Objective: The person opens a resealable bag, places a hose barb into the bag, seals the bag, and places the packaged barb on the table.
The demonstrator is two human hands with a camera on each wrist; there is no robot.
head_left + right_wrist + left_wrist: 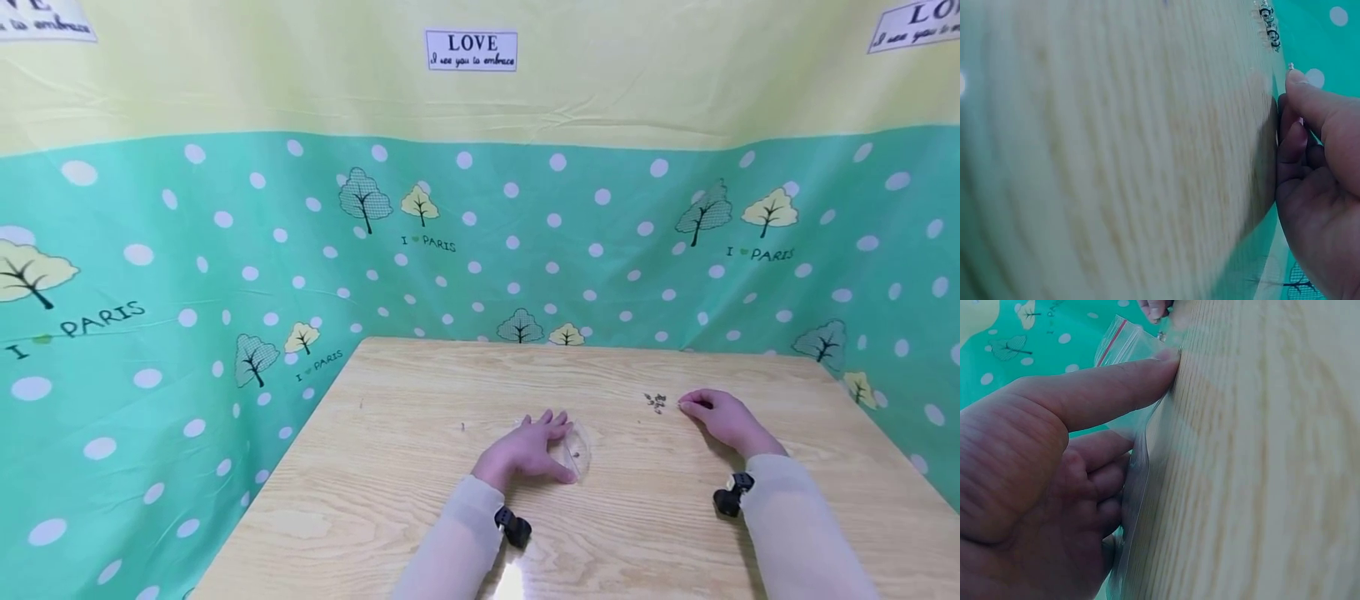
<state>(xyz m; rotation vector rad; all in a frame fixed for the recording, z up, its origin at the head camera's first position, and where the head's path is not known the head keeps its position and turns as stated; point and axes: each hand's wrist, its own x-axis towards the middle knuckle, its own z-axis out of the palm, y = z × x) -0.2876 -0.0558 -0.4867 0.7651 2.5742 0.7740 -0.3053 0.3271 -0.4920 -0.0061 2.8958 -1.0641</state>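
My left hand (pixel 531 448) rests on a clear zip bag (pixel 579 446) on the wooden table, fingers spread and thumb pressing near its opening. A red line runs along the bag's seal strip (pixel 1112 342) in the left wrist view. One small dark piece (pixel 577 455) shows at the bag. To the right, my right hand (pixel 722 414) pinches a tiny silvery piece (pixel 1291 66) between thumb and forefinger; its exact kind is too small to tell. Just left of those fingertips lies a small pile of dark metallic pieces (pixel 657 403), some looking ring-shaped in the right wrist view.
A tiny piece (pixel 462 427) lies alone on the wooden table (pixel 360 483), left of the bag. Behind and at both sides hangs a green and yellow cloth (pixel 480 242) with dots and trees. Small black cameras (pixel 513 527) are strapped at both wrists.
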